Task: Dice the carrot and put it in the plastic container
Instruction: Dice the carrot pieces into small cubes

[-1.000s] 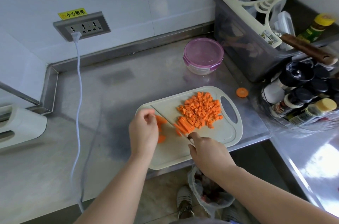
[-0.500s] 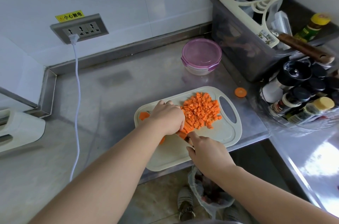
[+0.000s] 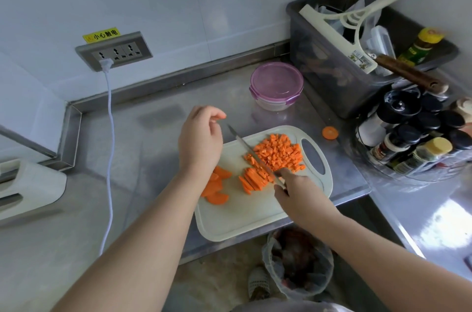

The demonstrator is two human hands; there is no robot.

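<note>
- The carrot [image 3: 278, 152] lies on the cutting board [image 3: 242, 219] in three lots: diced cubes toward the handle end, sticks [image 3: 255, 179] at the middle, slices [image 3: 217, 189] at the left edge; the pieces look stiff, light and apt to scatter, so the sticks are probably best pinned from above by fingertips and the cubes scooped
- The right hand [image 3: 298, 194] grips the knife [image 3: 251, 152], its blade between sticks and cubes; the left hand [image 3: 199, 140] hovers over the board's far left corner, fingers loosely curled, holding nothing
- The plastic container [image 3: 277, 84] stands behind the board, lid on
- The board's near edge sits close to the counter's front drop; bare steel shows to its left; the spice rack [image 3: 413, 143] crowds its right
</note>
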